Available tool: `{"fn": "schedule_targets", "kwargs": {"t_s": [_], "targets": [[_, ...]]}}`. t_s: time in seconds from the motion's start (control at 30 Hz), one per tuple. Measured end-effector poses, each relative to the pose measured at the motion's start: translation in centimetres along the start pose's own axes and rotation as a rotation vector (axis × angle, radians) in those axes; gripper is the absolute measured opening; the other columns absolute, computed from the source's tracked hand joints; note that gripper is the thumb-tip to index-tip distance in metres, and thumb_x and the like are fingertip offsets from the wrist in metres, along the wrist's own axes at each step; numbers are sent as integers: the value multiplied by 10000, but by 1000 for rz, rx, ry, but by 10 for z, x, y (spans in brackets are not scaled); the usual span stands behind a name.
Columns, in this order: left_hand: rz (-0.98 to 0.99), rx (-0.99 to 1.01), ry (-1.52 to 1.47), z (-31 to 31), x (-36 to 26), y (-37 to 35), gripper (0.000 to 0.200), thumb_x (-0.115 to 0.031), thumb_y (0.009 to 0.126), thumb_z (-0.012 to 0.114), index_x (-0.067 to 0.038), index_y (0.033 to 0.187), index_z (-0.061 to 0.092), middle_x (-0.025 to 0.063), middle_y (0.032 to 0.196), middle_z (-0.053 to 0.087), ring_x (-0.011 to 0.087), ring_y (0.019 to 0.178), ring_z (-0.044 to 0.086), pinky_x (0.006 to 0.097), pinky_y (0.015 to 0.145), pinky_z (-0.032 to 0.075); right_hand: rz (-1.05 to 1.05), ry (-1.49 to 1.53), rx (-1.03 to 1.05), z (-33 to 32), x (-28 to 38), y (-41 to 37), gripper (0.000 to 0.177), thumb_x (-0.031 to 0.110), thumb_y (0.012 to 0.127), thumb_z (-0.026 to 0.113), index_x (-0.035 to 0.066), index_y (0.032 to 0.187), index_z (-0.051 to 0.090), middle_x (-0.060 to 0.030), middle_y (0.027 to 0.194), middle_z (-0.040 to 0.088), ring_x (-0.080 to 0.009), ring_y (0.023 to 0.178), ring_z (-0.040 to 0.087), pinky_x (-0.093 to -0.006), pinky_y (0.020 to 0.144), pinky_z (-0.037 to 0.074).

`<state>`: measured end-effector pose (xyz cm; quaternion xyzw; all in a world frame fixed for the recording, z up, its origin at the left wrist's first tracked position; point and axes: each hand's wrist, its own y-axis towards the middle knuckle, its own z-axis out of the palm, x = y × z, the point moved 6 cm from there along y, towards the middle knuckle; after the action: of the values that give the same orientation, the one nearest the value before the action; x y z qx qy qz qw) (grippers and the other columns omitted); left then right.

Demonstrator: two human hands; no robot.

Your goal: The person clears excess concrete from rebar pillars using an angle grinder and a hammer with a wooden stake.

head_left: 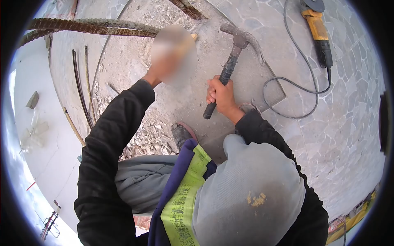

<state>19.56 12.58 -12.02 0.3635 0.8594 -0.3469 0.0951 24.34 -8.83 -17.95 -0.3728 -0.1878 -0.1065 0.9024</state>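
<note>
My right hand (222, 95) is closed around the dark, tape-wrapped handle of a hammer (229, 69). The worn metal head points away from me, above the concrete. My left hand (164, 61) reaches forward beside the rusty rebar (119, 28), and a blurred patch covers most of its fingers. Past the fingers pokes a small yellow end (194, 37); the rest of that object is smeared, so its kind does not show. The hand seems closed on it.
Broken concrete rubble (152, 137) lies around my shoe (182, 135). An angle grinder (318, 33) rests on the stone-patterned floor (344, 106) at right, its cord (299, 117) looped toward me. Thin rods (80, 88) stand at left near a white wall (53, 143).
</note>
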Motion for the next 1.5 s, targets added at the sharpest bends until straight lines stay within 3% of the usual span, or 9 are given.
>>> {"fn": "schedule_targets", "kwargs": {"t_s": [0.5,0.53,0.83,0.9,1.07,1.23,1.3,1.43,1.5], "targets": [[62,13,-74,-3,11,11,439,-388,1020,518,20,1131,636,222,862,675,367,828,661,450,767,491,56,110,-15,32,-55,27,282,119,834,629,115,627,438,-24,513,429,-153,406,433,-356,469,435],[67,10,-74,-2,11,11,439,-388,1020,518,20,1131,636,222,862,675,367,828,661,450,767,491,295,-29,15,25,-65,36,274,117,836,633,110,632,450,-20,517,431,-154,406,429,-358,465,429],[32,-24,-56,2,7,9,427,-397,1033,512,11,1028,638,173,796,651,291,751,638,419,709,482,-122,275,-38,26,-41,32,245,108,837,616,83,645,466,-24,535,446,-153,407,443,-359,444,422],[-42,24,-128,5,10,12,438,-406,1034,512,11,1026,643,155,791,646,268,747,631,409,708,480,314,-36,18,18,-51,38,272,118,849,598,112,631,435,-29,526,434,-162,418,419,-369,478,422],[-37,9,-106,7,11,15,452,-414,1032,507,19,1010,635,156,790,642,268,747,625,413,713,479,41,133,-28,23,-29,22,222,115,831,599,85,656,466,-29,529,446,-162,400,445,-360,442,422],[-94,-2,-158,7,4,13,468,-426,1030,499,22,1001,631,148,792,643,264,718,618,413,692,485,371,-68,36,6,-39,38,229,124,827,597,100,644,461,-24,518,443,-152,402,435,-355,452,426],[-380,97,-440,14,5,13,425,-426,1036,514,-22,1056,645,0,692,519,78,522,462,265,475,384,362,-55,58,3,-27,29,234,128,823,601,107,637,461,-17,525,447,-145,406,424,-354,449,417],[-321,96,-269,6,15,17,442,-429,1039,521,-7,1084,646,40,701,555,127,542,506,308,512,422,294,-77,27,-4,-43,16,237,125,823,599,113,635,456,-14,529,446,-140,411,425,-352,445,410],[194,-67,33,0,36,7,452,-428,1041,536,5,1111,646,89,734,594,181,593,558,363,580,462,368,18,23,-9,-51,8,238,128,827,602,113,640,456,-13,524,441,-138,412,431,-353,442,412]]}}
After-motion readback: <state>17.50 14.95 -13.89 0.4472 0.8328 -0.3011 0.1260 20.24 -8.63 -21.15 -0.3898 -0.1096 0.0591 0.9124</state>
